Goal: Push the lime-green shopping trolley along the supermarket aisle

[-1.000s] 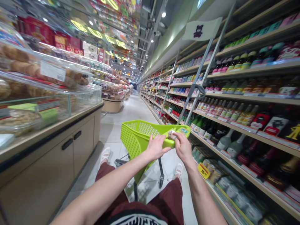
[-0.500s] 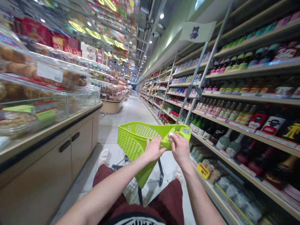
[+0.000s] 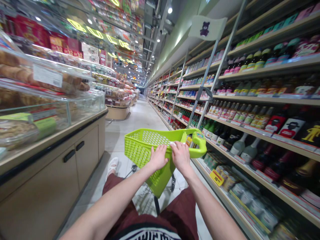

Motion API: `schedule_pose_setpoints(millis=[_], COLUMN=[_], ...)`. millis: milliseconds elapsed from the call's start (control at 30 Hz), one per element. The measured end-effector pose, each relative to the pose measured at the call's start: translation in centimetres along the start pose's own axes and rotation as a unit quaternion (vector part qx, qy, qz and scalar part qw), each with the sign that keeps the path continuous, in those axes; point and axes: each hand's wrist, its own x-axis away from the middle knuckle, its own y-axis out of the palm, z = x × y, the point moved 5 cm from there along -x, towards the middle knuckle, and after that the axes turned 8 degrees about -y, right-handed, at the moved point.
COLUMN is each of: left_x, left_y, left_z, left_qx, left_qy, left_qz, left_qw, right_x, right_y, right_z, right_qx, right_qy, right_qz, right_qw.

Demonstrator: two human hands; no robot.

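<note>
A lime-green shopping cart stands in the aisle just ahead of my legs. My left hand is closed over the near rim of its basket. My right hand sits beside it on the cart's handle bar, fingers curled, with a small whitish thing pinched at the fingertips that I cannot make out. The two hands almost touch. The handle's right end curves round toward the shelves.
Shelves of bottles line the right side, close to the cart. A grey pole with a white bear flag rises from the cart. A bakery counter with glass cases runs along the left. The tiled aisle stretches ahead.
Both hands slid leftward along the cart's handle and drew closer together. The cart swung so its handle end points more to the right, and the view advanced slightly.
</note>
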Motion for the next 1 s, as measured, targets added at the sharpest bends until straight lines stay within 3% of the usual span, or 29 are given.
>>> schedule_pose_setpoints(millis=[267, 500, 633, 700, 733, 833, 933, 1000], left_x=[0.1, 0.4, -0.1, -0.6, -0.8, -1.1, -0.3, 0.4], left_y=[0.2, 0.1, -0.2, -0.8, -1.1, -1.8, -2.1, -2.1], left_z=[0.2, 0.9, -0.3, -0.9, -1.0, 0.0, 2.3, 3.4], left_qx=[0.003, 0.015, 0.14, 0.289, 0.379, 0.607, 0.687, 0.707], left_qy=[0.028, 0.028, -0.007, -0.035, -0.048, -0.074, -0.086, -0.103], left_qz=[0.006, 0.003, 0.017, 0.027, 0.025, -0.044, -0.153, -0.174], left_qw=[1.0, 1.0, 0.99, 0.956, 0.924, 0.79, 0.705, 0.677], right_x=[0.6, -0.2, -0.6, -0.5, -0.3, 0.5, 1.4, 2.0], right_y=[-1.4, 2.0, 2.3, 1.1, 0.5, -0.5, -0.3, -0.2], right_z=[4.5, 0.1, -0.4, 0.5, 1.2, 2.8, 3.4, 3.7], right_qx=[0.046, 0.003, -0.121, -0.225, -0.279, -0.428, -0.519, -0.514], right_qy=[0.072, 0.004, -0.001, 0.048, 0.09, 0.234, 0.311, 0.316], right_qz=[-0.014, -0.03, -0.006, 0.045, 0.07, 0.108, 0.14, 0.177], right_qw=[0.996, 1.0, 0.993, 0.972, 0.954, 0.866, 0.784, 0.777])
